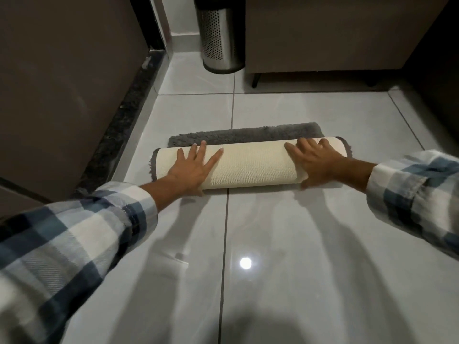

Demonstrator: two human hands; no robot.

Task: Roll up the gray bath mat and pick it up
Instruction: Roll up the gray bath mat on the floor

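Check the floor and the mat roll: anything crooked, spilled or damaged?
Nothing stands out. The bath mat roll looks even, left hand and right hand flat on it, a gray strip beyond still unrolled. The tile floor shows only glare, no spill.

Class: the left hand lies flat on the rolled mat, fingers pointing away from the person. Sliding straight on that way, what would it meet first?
Probably the gray pile strip not yet rolled, just beyond the left hand.
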